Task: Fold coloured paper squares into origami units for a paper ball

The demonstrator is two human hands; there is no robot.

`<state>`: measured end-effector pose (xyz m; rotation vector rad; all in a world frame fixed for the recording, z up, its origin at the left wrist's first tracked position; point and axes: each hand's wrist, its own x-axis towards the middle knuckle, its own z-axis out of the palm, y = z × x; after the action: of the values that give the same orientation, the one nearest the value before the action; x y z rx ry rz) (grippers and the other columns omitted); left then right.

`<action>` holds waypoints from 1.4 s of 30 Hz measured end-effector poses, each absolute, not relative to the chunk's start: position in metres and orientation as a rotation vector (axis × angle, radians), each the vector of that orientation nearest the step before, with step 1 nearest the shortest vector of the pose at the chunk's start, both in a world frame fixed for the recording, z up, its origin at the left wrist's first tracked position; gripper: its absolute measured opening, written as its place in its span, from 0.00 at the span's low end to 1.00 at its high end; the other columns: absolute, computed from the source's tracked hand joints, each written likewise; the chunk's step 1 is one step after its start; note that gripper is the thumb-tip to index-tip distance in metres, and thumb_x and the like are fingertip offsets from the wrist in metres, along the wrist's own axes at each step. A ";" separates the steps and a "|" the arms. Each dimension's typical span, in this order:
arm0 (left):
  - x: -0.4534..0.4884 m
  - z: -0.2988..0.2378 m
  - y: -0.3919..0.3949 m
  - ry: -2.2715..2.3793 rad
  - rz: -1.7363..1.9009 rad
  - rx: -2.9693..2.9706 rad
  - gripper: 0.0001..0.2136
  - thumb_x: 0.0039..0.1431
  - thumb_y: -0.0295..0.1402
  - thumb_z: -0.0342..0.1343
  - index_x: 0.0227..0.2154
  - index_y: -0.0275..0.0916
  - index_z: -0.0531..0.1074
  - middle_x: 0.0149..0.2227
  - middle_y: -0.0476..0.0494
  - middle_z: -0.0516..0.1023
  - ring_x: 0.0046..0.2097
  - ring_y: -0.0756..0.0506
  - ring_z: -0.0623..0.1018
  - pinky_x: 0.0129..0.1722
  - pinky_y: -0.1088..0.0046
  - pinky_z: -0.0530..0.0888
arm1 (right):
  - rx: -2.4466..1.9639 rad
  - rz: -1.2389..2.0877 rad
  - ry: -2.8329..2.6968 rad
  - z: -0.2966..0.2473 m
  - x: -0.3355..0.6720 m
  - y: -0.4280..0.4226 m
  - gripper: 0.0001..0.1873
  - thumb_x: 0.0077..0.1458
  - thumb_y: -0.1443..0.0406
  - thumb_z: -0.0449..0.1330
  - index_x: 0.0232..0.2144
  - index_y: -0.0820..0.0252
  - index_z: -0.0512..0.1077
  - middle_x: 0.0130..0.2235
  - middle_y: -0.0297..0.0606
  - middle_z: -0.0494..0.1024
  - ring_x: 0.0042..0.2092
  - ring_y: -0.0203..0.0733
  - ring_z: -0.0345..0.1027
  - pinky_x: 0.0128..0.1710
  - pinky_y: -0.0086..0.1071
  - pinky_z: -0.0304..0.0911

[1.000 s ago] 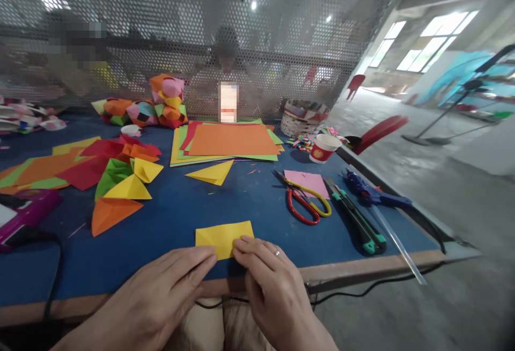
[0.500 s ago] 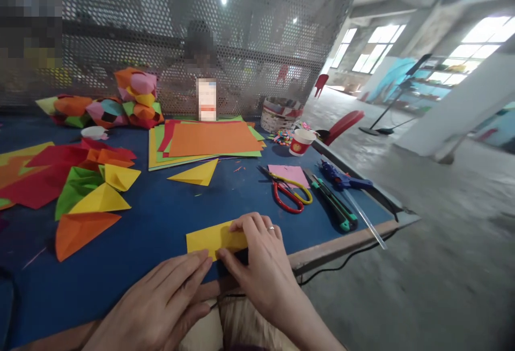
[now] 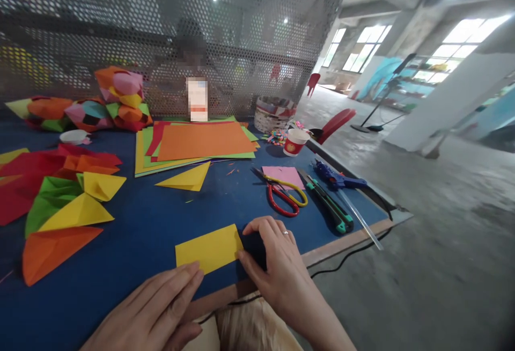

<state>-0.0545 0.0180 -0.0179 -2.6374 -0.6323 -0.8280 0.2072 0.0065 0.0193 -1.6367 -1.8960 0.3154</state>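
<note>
A folded rectangle of yellow paper (image 3: 209, 248) lies flat on the blue tabletop close to the front edge. Fingers stretched out, my left hand (image 3: 156, 308) rests with its fingertips on the paper's lower left edge. At the right end of the paper is my right hand (image 3: 277, 265), its thumb tip touching the edge. A gap shows between that thumb and the curved index finger, so the hand is open. Beyond the paper lies a folded yellow triangle (image 3: 187, 177). Scissors (image 3: 287, 195) with red and yellow handles rest on a pink paper square (image 3: 281, 174).
Right of the scissors lie a green-and-black utility knife (image 3: 330, 203) and a blue glue gun (image 3: 336, 175). A paper cup (image 3: 295, 143) and woven basket (image 3: 273, 115) stand behind. Coloured sheets (image 3: 205, 141) are stacked centrally. Folded pieces (image 3: 76, 214) and paper balls (image 3: 88, 112) lie left.
My right hand has slid off the yellow paper to its right end, and its fingers have spread. More of the paper shows. The view has shifted slightly to the right.
</note>
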 end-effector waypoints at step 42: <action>-0.014 0.000 -0.007 -0.960 -0.901 -2.443 0.19 0.71 0.23 0.49 0.63 0.35 0.67 0.54 0.43 0.79 0.57 0.49 0.76 0.60 0.74 0.68 | -1.035 -0.110 -2.045 0.010 0.197 -0.011 0.13 0.65 0.76 0.52 0.41 0.57 0.73 0.43 0.38 0.76 0.50 0.44 0.64 0.52 0.38 0.56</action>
<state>-0.0143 -0.0073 0.0000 -2.4434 -0.9595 -0.9014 0.1971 -0.0107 0.0096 -1.0351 -2.0446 -0.1099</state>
